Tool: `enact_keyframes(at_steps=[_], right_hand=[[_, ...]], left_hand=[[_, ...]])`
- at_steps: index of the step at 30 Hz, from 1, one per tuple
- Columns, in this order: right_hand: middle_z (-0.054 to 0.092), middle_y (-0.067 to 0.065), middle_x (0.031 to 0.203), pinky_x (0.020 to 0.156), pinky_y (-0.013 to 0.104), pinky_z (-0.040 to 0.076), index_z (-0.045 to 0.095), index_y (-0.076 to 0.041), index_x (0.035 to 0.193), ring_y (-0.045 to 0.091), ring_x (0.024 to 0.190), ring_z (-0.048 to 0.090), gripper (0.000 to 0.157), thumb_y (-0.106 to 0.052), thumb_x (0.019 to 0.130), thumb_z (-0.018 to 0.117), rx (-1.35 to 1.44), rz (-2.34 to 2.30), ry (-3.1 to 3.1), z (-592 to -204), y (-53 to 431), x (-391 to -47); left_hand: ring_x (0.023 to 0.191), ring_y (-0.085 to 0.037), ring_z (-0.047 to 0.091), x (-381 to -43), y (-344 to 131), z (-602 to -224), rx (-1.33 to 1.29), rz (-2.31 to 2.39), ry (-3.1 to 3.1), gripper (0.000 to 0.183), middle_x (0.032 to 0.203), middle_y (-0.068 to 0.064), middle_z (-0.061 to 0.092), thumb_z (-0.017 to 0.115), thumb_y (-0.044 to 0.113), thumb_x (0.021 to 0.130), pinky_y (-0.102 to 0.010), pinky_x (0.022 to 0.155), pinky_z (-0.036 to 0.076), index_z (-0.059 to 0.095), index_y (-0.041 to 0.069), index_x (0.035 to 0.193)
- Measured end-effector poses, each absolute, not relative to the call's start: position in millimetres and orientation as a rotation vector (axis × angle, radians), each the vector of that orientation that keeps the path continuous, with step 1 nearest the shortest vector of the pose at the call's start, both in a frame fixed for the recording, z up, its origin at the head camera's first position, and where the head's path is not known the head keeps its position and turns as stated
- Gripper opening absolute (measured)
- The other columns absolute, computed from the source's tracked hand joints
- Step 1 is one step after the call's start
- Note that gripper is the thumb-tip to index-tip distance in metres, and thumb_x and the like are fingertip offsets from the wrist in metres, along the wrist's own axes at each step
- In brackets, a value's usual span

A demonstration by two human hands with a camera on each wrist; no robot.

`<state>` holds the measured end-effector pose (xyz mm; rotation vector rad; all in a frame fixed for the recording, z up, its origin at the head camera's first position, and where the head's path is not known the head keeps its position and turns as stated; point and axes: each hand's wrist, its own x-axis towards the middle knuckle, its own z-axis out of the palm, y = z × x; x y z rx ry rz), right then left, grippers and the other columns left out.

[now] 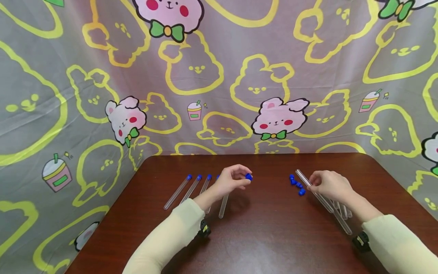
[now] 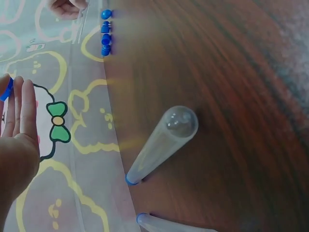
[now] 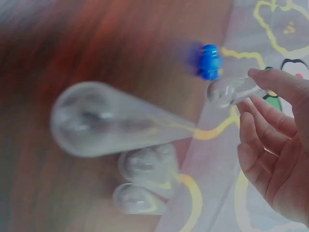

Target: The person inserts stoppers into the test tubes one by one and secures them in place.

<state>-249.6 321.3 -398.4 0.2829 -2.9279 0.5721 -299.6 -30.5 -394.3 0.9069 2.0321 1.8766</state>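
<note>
My left hand (image 1: 232,179) pinches a small blue cap (image 1: 248,177) between thumb and fingers, raised over the middle of the table. In the left wrist view, that cap shows at the left edge by the fingers (image 2: 28,108). On the right, my right hand (image 1: 330,185) pinches a clear test tube (image 1: 302,177), its rounded end pointing back toward me. The right wrist view shows this tube (image 3: 227,93) between thumb and fingers. Below that hand lie several uncapped clear tubes (image 1: 343,223), partly hidden by it. Several loose blue caps (image 1: 293,182) sit just left of the held tube.
Blue-capped test tubes (image 1: 177,193) lie in a slanting row on the left of the brown table (image 1: 260,228), some partly hidden behind my left arm. A patterned cloth (image 1: 226,95) hangs along the table's back and sides.
</note>
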Motion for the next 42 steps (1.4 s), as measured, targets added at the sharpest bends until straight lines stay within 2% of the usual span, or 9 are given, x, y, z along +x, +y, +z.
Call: enact_keyframes(at_steps=[10, 17, 21, 24, 28, 32, 36, 39, 42], right_hand=[[0.060, -0.008, 0.073, 0.053, 0.031, 0.040, 0.066, -0.009, 0.094, 0.012, 0.060, 0.051, 0.020, -0.015, 0.079, 0.078, 0.413, 0.713, -2.797, -378, 295, -239], [0.059, -0.005, 0.079, 0.051, 0.027, 0.046, 0.064, -0.008, 0.099, 0.010, 0.064, 0.058, 0.022, -0.002, 0.081, 0.076, 0.595, 0.947, -2.698, -376, 275, -229], [0.059, -0.007, 0.079, 0.055, 0.026, 0.048, 0.065, -0.010, 0.097, 0.008, 0.066, 0.059, 0.023, 0.003, 0.080, 0.075, 0.712, 0.986, -2.612, -376, 264, -225], [0.061, -0.009, 0.080, 0.055, 0.026, 0.049, 0.065, -0.012, 0.097, 0.007, 0.067, 0.059, 0.025, 0.003, 0.080, 0.075, 0.761, 1.003, -2.579, -375, 257, -221], [0.063, -0.010, 0.082, 0.055, 0.026, 0.048, 0.066, -0.014, 0.098, 0.006, 0.067, 0.058, 0.024, 0.000, 0.081, 0.075, 0.790, 1.004, -2.561, -374, 249, -218], [0.063, -0.012, 0.083, 0.054, 0.025, 0.045, 0.068, -0.017, 0.099, 0.005, 0.065, 0.055, 0.023, -0.003, 0.083, 0.075, 0.819, 1.005, -2.533, -371, 243, -215], [0.061, -0.014, 0.081, 0.054, 0.024, 0.044, 0.068, -0.019, 0.101, 0.006, 0.065, 0.054, 0.023, -0.004, 0.084, 0.075, 0.844, 1.001, -2.512, -369, 240, -213], [0.061, -0.015, 0.079, 0.055, 0.024, 0.045, 0.068, -0.019, 0.101, 0.006, 0.065, 0.053, 0.023, -0.005, 0.084, 0.074, 0.846, 0.987, -2.503, -368, 238, -213], [0.060, -0.015, 0.078, 0.056, 0.024, 0.045, 0.069, -0.018, 0.101, 0.007, 0.066, 0.053, 0.021, -0.006, 0.084, 0.075, 0.837, 0.998, -2.504, -365, 236, -213]], left_hand=[[0.081, -0.014, 0.066, -292, -41, -389, 0.850, 1.970, 2.034, 0.026, 0.104, -0.025, 0.066, 0.069, -0.005, 0.086, -0.037, 0.072, 0.057, 0.061, -0.009, 0.111], [0.072, -0.011, 0.064, -280, -45, -383, 0.863, 2.006, 2.115, 0.025, 0.087, -0.011, 0.069, 0.072, -0.006, 0.083, -0.034, 0.069, 0.057, 0.063, -0.012, 0.106], [0.070, -0.014, 0.065, -268, -47, -373, 0.894, 2.022, 2.143, 0.024, 0.084, -0.015, 0.069, 0.072, -0.009, 0.082, -0.035, 0.070, 0.057, 0.063, -0.015, 0.103], [0.072, -0.023, 0.067, -266, -48, -374, 0.891, 2.019, 2.175, 0.024, 0.086, -0.020, 0.069, 0.071, -0.009, 0.082, -0.035, 0.071, 0.057, 0.064, -0.014, 0.104], [0.075, -0.029, 0.068, -270, -49, -383, 0.871, 2.010, 2.206, 0.024, 0.088, -0.018, 0.070, 0.072, -0.004, 0.084, -0.035, 0.072, 0.057, 0.066, -0.009, 0.106], [0.076, -0.020, 0.069, -269, -50, -386, 0.908, 2.009, 2.193, 0.022, 0.091, -0.012, 0.071, 0.072, 0.000, 0.086, -0.036, 0.072, 0.057, 0.068, -0.004, 0.107], [0.077, -0.011, 0.068, -256, -50, -373, 0.948, 1.995, 2.166, 0.022, 0.096, -0.017, 0.070, 0.068, -0.003, 0.088, -0.036, 0.073, 0.056, 0.066, -0.009, 0.109], [0.080, -0.011, 0.069, -246, -50, -359, 0.961, 1.995, 2.159, 0.022, 0.099, -0.023, 0.069, 0.066, -0.006, 0.088, -0.038, 0.074, 0.056, 0.064, -0.012, 0.109], [0.083, -0.016, 0.070, -244, -51, -355, 0.971, 2.002, 2.166, 0.022, 0.099, -0.022, 0.069, 0.067, -0.006, 0.088, -0.038, 0.074, 0.056, 0.064, -0.011, 0.109]])
